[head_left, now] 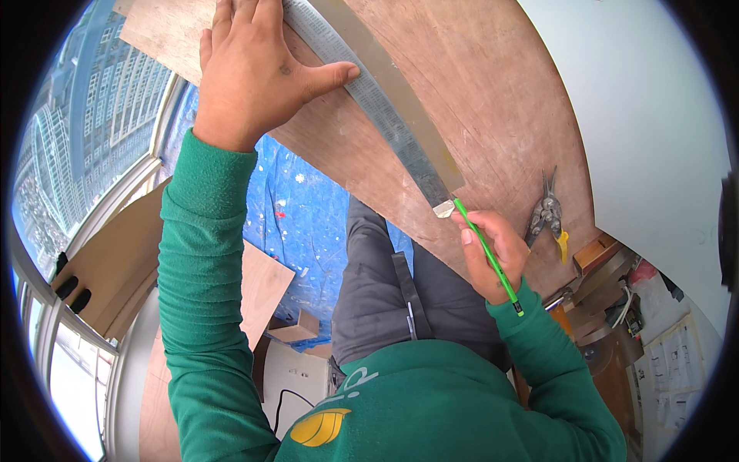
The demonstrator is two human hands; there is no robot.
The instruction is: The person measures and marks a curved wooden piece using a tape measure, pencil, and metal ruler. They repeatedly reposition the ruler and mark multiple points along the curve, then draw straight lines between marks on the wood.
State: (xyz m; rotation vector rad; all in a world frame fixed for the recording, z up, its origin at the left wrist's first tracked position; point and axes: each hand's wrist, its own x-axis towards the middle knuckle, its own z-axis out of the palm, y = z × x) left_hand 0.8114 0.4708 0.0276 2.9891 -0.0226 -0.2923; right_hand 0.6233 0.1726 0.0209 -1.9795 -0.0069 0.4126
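My left hand (258, 81) lies on the plywood sheet (493, 100) at the upper left, fingers stretched out. Its thumb reaches across onto a long grey metal ruler (377, 112). Along the ruler's right side runs a flat tan strip (408, 96). A small whitish piece (444, 209) shows at the ruler's near end; what it is I cannot tell. My right hand (499, 266) grips a bright green pencil (488, 253), its tip at the near end of the ruler and strip.
Tin snips (546, 209) with a yellow grip lie on the plywood, right of my right hand. Blue sheeting (296, 196) covers the floor below. Windows (92, 115) line the left, beside a leaning brown panel (115, 262). A white surface (654, 115) stands at the right.
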